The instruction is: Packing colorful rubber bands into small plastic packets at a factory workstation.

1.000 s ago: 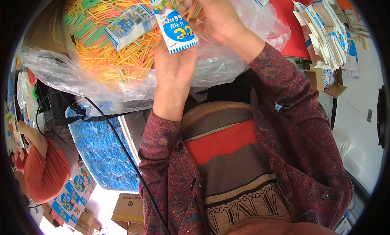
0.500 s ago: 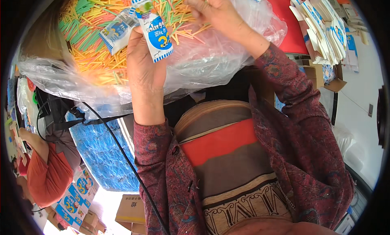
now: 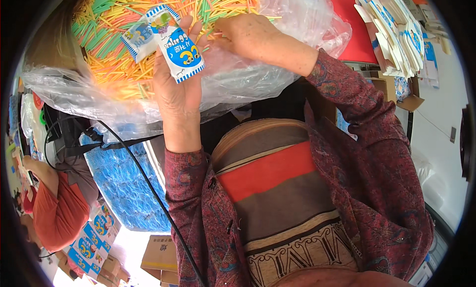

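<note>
Yours: left hand (image 3: 177, 88), holding one sachet (image 3: 181, 51), likely light, soft, slippery; grip striped end (image 3: 191, 74). Right hand (image 3: 253, 36): curled, contents unclear.

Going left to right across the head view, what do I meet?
Co-worker's orange-red sleeve → blue mesh-like material → left hand with a blue-and-white packet over its palm → right hand → red surface → stack of flat cartons.
</note>
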### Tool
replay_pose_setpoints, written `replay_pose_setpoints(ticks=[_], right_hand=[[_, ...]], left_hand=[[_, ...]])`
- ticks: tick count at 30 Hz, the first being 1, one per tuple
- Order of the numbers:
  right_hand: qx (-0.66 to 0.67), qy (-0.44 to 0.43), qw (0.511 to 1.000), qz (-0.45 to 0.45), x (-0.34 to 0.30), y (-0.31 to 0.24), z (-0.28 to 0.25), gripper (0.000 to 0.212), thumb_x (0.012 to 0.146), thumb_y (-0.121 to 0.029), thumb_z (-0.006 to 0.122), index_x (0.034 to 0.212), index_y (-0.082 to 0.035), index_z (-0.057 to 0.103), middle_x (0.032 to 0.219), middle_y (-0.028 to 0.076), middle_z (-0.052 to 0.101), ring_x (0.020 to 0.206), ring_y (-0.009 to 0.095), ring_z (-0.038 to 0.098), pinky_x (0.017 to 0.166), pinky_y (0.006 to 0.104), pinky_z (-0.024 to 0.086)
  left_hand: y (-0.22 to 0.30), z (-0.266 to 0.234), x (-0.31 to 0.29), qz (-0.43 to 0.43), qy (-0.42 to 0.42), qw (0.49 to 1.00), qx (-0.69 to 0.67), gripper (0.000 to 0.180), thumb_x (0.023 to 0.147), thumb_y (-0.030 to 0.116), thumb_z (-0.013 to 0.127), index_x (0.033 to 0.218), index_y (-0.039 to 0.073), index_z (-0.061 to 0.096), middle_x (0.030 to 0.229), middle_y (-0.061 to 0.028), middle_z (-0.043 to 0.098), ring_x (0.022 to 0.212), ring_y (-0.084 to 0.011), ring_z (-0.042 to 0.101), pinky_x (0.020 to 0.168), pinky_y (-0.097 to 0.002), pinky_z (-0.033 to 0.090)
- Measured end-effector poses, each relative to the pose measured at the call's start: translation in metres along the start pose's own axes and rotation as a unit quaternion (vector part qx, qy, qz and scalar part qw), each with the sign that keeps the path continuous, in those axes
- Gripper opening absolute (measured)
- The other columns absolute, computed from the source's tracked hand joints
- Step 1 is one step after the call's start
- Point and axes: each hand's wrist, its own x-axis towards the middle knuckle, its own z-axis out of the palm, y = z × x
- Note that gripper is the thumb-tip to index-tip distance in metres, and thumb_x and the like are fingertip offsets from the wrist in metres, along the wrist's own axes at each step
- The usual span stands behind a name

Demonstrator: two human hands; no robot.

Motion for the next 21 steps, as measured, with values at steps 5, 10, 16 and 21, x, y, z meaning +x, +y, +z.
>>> replay_pose_setpoints(ticks=[5,10,16,21], right_hand=[[0.002,0.008,1.000,-0.028,0.010,0.006,-0.007,0.031,0.087,-0.034,0.060,0.096,-0.005,0.064,0.072,0.014,0.065,0.066,0.029,0.064,0.059,0.0401,0.049],[0.312,-0.095,0.934,0.150,0.011,-0.009,-0.051,0.030,0.094,-0.033,0.054,0.091,-0.004,0.060,0.068,0.005,0.058,0.063,0.013,0.057,0.057,0.0275,0.045],[0.538,-0.112,0.832,0.072,0.004,0.028,-0.026,0.030,0.095,-0.032,0.053,0.091,-0.004,0.063,0.063,0.000,0.055,0.057,0.004,0.049,0.050,0.0213,0.038],[0.458,-0.110,0.881,0.050,-0.002,0.008,-0.028,0.030,0.097,-0.030,0.049,0.091,-0.003,0.063,0.063,0.000,0.056,0.055,0.005,0.048,0.050,0.0203,0.036]], left_hand=[[-0.001,-0.005,-0.001,-0.006,0.020,0.999,0.026,0.072,0.082,0.048,0.064,0.135,0.003,0.044,0.134,-0.0176,0.050,0.126,-0.0352,0.046,0.102,-0.0445,0.041],[0.000,-0.007,-0.003,-0.007,0.015,1.000,0.019,0.069,0.083,0.046,0.064,0.134,0.004,0.046,0.136,-0.0181,0.048,0.126,-0.0333,0.047,0.101,-0.0419,0.043],[-0.001,0.013,0.002,-0.008,-0.001,1.000,-0.015,0.037,0.091,0.029,0.058,0.118,0.004,0.054,0.121,-0.0131,0.058,0.111,-0.0222,0.057,0.091,-0.0329,0.047],[0.002,0.018,0.006,-0.037,-0.065,0.996,0.054,0.008,0.096,0.011,0.052,0.099,0.005,0.056,0.104,-0.0053,0.063,0.092,-0.0102,0.057,0.079,-0.0239,0.045]])
